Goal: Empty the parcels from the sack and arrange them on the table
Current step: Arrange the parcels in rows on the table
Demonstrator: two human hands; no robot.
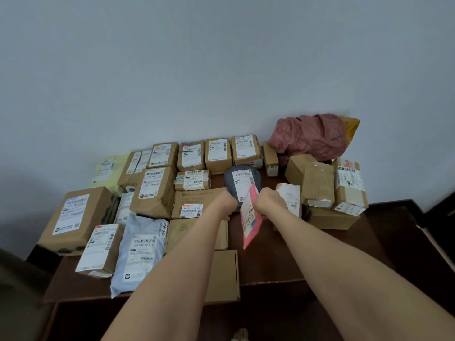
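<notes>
**Step in hand:** arranging. Emptying looks finished, since the sack [307, 137] lies crumpled and slack at the far right, against the wall.

**Held items:**
- The left hand [227, 203] grips the near edge of a grey parcel [242, 179], far of centre.
- The right hand [269, 201] holds a pink mailer [251, 225] by its upper part, hanging tilted over the bare counter [270, 262].
- The fingers of both hands curl round their items; the tips are hidden.

**Placed:**
- Brown boxes [154, 193] in rows fill the left and far side.
- A loose heap of boxes [327, 188] sits at right, just near of the sack.

**Next move, as judged:** set both items label-up in the open strip between the rows and the heap, then square the heap.

**Writing:**
- "4T6-2610" runs along the edge of a pale blue mailer [140, 244], near left.
- "442 L714-00" begins a code on a red-tagged label [192, 209] at centre.
- Other labels show barcodes, and their text is too small to read.
</notes>
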